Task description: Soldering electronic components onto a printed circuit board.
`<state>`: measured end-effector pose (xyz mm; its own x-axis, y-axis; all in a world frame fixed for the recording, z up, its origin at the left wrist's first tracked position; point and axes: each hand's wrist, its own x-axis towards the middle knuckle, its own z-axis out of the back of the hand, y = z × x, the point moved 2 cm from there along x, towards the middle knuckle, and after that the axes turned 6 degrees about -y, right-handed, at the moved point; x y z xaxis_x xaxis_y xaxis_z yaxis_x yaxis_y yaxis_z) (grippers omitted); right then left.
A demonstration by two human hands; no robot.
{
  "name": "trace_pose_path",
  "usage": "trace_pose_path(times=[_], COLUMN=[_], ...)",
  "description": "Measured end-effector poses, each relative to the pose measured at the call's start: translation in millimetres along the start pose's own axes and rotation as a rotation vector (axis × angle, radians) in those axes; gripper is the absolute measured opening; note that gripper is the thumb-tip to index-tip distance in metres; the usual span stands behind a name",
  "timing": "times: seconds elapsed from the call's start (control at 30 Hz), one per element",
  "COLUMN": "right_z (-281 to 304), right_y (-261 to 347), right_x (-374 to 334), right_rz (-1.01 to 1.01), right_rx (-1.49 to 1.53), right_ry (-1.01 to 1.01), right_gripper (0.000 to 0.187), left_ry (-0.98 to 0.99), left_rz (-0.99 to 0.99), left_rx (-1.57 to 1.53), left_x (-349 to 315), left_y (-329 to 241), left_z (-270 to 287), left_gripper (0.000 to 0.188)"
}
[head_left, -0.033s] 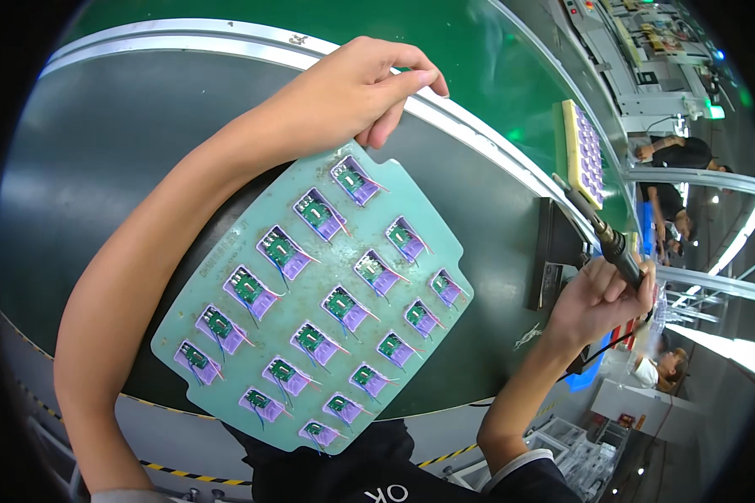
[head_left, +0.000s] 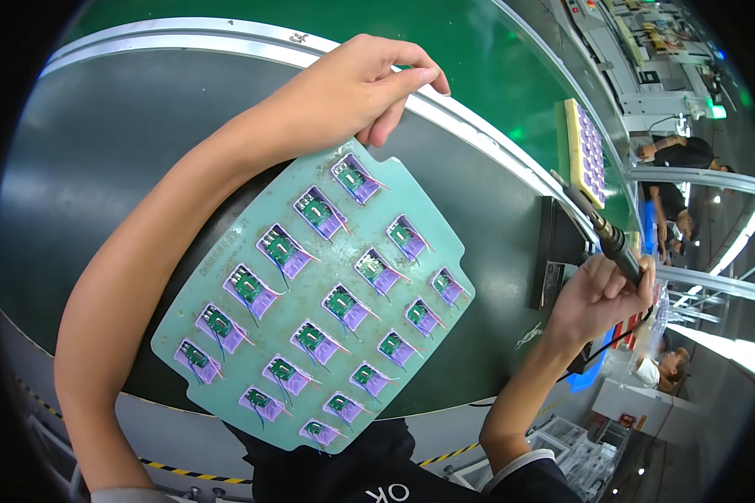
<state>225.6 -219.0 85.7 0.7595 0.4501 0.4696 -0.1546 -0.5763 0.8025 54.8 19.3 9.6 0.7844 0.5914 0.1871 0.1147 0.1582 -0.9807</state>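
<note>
A flat green tray [head_left: 310, 268] with tapered ends lies tilted across the near edge of the dark table. Rows of purple housings [head_left: 351, 312] sit in its cutouts, holding small green circuit boards [head_left: 313, 335] with thin red and blue wires. At the tray's far corner, my left hand [head_left: 373, 84] is bent, thumb tip against the index finger; anything pinched there is too small to see. Off to the right, my right hand [head_left: 600, 293] grips a soldering iron [head_left: 610, 239], its tip raised toward the far left, well apart from the tray.
A metal rail [head_left: 252, 42] curves along the table's far side, before a green surface [head_left: 453, 42]. There a yellow tray of purple parts [head_left: 585, 155] stands. A black box [head_left: 554, 243] is left of the iron. A cord [head_left: 612, 344] hangs below my right hand. Other people work at far right.
Almost nothing differs. My right hand and the soldering iron have shifted very slightly; my left hand and the tray keep their places.
</note>
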Motion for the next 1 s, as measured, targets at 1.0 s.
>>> trace_pose_path(times=[1.0], right_z=[-98], right_y=[-18], right_x=[-76], right_rz=[0.227], right_rx=[-0.334], right_ry=[0.419], right_gripper=[0.02], left_ry=[0.03], left_rz=[-0.057], left_rx=[0.015], left_x=[-8], left_y=[4], left_z=[5], left_gripper=[0.028])
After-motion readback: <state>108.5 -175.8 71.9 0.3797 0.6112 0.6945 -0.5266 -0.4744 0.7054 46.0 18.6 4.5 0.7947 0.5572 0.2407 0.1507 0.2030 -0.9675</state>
